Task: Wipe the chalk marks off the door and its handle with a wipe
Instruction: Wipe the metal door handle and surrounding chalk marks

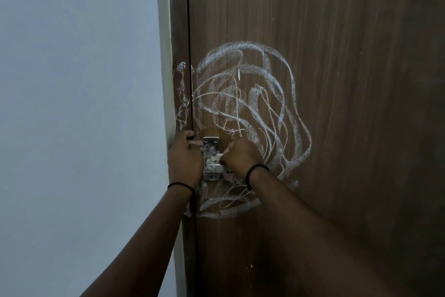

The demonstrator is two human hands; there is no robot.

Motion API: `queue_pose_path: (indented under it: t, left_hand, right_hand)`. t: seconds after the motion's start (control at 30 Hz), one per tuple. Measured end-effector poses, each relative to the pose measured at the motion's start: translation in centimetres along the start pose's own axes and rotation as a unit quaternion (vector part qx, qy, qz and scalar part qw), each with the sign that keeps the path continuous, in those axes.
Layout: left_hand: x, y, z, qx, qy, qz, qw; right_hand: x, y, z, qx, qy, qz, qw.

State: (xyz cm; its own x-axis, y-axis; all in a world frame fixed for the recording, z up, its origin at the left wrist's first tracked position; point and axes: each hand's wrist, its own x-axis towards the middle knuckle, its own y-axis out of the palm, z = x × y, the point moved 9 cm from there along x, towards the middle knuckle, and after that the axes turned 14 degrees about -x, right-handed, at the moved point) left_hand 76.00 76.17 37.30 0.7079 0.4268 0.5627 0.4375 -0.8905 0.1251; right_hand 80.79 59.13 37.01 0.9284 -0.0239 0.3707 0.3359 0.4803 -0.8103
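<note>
At the metal latch plate [211, 159] on the brown door [337, 80], the right hand [240, 155] pinches a small wad of white wipe [215, 157] against the hardware, while the left hand [185, 157] curls round the door edge just left of the plate. Thick chalk scribbles [252, 104] loop above, right of and below the plate. The wad looks tiny; it may shred on the latch, or smear chalk instead of lifting it.
</note>
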Motion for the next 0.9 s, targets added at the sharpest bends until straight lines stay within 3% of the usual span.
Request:
queue_pose_path:
  t: [0.13, 0.2, 0.33, 0.4, 0.53, 0.67, 0.7, 0.83, 0.9]
  left_hand:
    - [0.0, -0.1, -0.1, 0.004, 0.009, -0.004, 1.0]
    - [0.0, -0.2, 0.0, 0.0, 0.007, -0.006, 1.0]
    - [0.2, -0.2, 0.3, -0.013, -0.007, -0.009, 1.0]
    - [0.1, -0.2, 0.4, -0.017, -0.008, -0.008, 1.0]
    - [0.0, -0.4, 0.4, -0.011, -0.006, -0.012, 1.0]
    - [0.0, -0.2, 0.2, -0.009, -0.007, -0.011, 1.0]
    - [0.0, -0.2, 0.3, -0.009, -0.006, -0.011, 1.0]
    - [0.0, -0.3, 0.5, -0.01, -0.003, -0.018, 1.0]
    - [0.1, -0.2, 0.5, -0.012, -0.004, -0.019, 1.0]
  right_hand:
    - [-0.6, -1.8, 0.0, 0.15, 0.016, -0.111, 0.982]
    - [-0.8, -2.0, 0.2, 0.14, 0.006, -0.139, 0.98]
    - [0.1, -0.2, 0.3, -0.004, 0.009, 0.009, 1.0]
    - [0.1, -0.3, 0.1, 0.006, 0.012, -0.001, 1.0]
    - [-1.4, -1.4, 0.4, 0.079, -0.004, -0.126, 0.989]
    - [-0.2, 0.2, 0.0, 0.035, 0.004, 0.021, 0.999]
    - [0.0, 0.1, -0.1, 0.044, 0.011, 0.02, 0.999]
    - [-1.0, -1.8, 0.3, 0.12, 0.015, -0.138, 0.983]
    - [-0.7, -1.4, 0.2, 0.116, 0.011, -0.125, 0.985]
